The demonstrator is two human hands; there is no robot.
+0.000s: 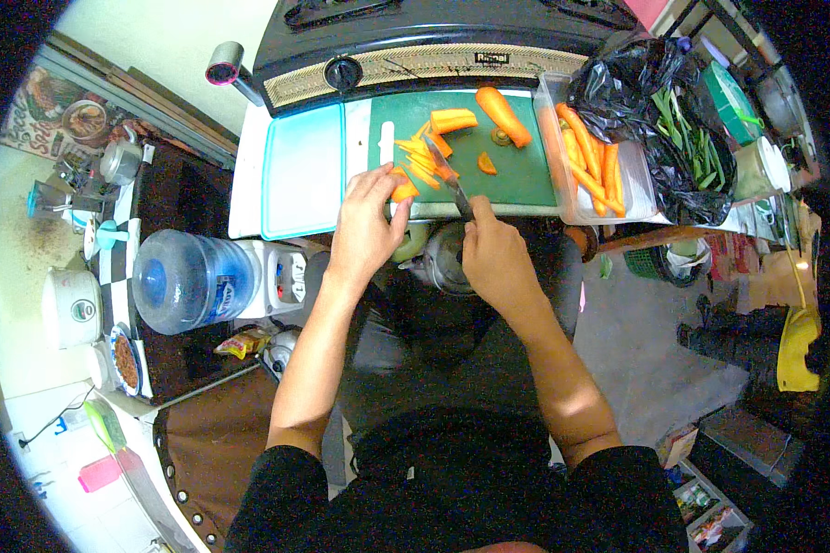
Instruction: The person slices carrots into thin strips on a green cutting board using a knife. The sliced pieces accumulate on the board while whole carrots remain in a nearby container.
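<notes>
My right hand (494, 256) grips the handle of a kitchen knife (449, 173), its blade angled up and left over the green cutting board (519, 186). At the board's left part, the fingers of my left hand (370, 214) hold a carrot piece (404, 190). Carrot sticks (418, 157) lie in a loose pile beside the blade. Farther back on the board are a thick carrot chunk (454, 121) and a large whole-looking carrot (501, 114). A cut-off carrot end (500, 137) and a small carrot slice (486, 164) lie to the right of the blade.
A clear plastic container (640, 186) of cut carrots stands against the board's right side, with a black plastic bag (612, 90) and green leaves (685, 138) beyond. A blue-rimmed lid (304, 173) lies at the left. Behind the board is a gas stove (429, 41).
</notes>
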